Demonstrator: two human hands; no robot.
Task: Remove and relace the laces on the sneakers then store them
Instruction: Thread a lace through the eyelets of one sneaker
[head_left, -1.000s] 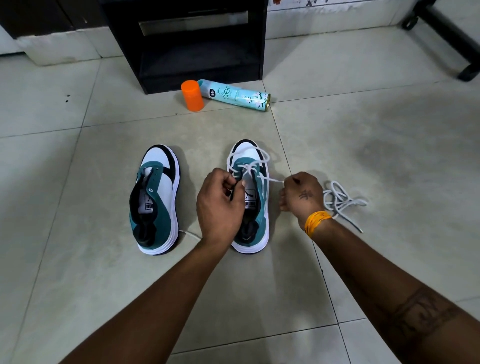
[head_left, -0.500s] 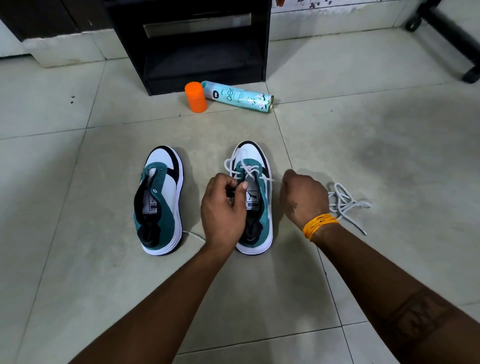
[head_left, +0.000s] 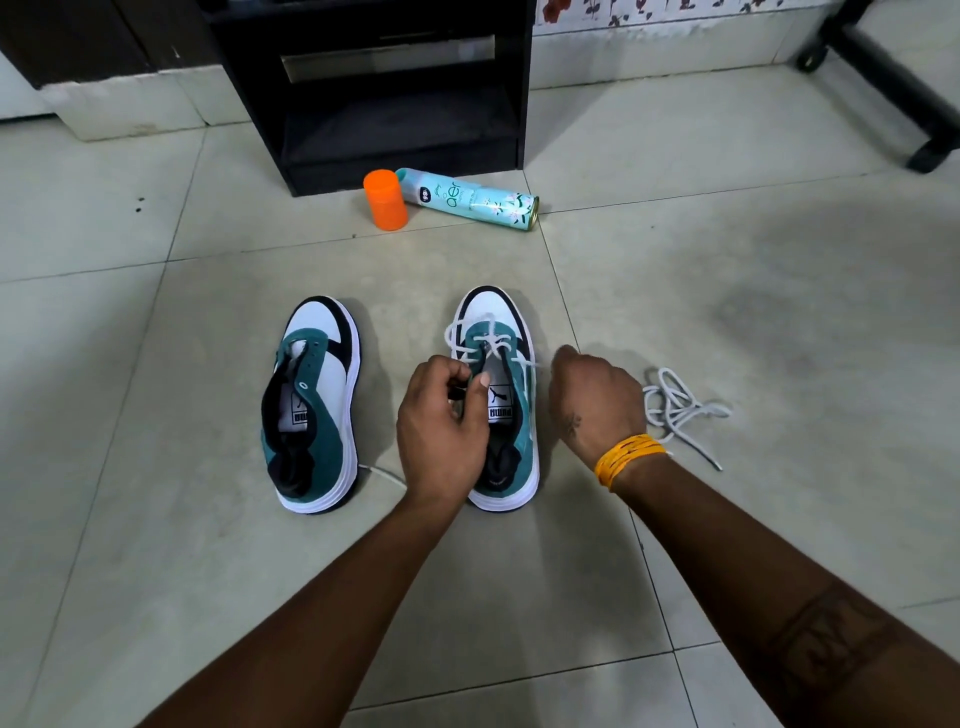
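Teal suede: both sneakers I see are teal, white and black, standing side by side on the floor with toes pointing away from me
Left sneaker (head_left: 317, 400): no lace in its eyelets, tongue loose, apart from both hands
Right sneaker (head_left: 501, 395): partly laced, white lace (head_left: 488, 343) crossing only the eyelets near the toe, loops slack over the toe cap
Left hand (head_left: 447, 421): over the right sneaker's tongue, fingers curled with thumb and forefinger pinching something small and dark at the upper eyelets; I cannot tell exactly what it is
Right hand (head_left: 592, 400): just beside the right sneaker's outer edge, fingers curled under; a strand of the lace runs from the eyelets to its fingertips, so I read it as gripping the lace end
Spare lace (head_left: 680, 410): a loose white tangle on the floor just right of my right hand
Lace tip (head_left: 384, 474): a short white end shows on the floor between the two sneakers, near the heels
Wrist: orange thread band (head_left: 628, 460) on the right wrist
Floor (head_left: 727, 291): pale tiles with dark grout lines
Beyond the sneakers: orange cap (head_left: 385, 200) upright, touching a pale blue spray can (head_left: 472, 198) lying on its side, both before a black open-front cabinet (head_left: 395, 88)
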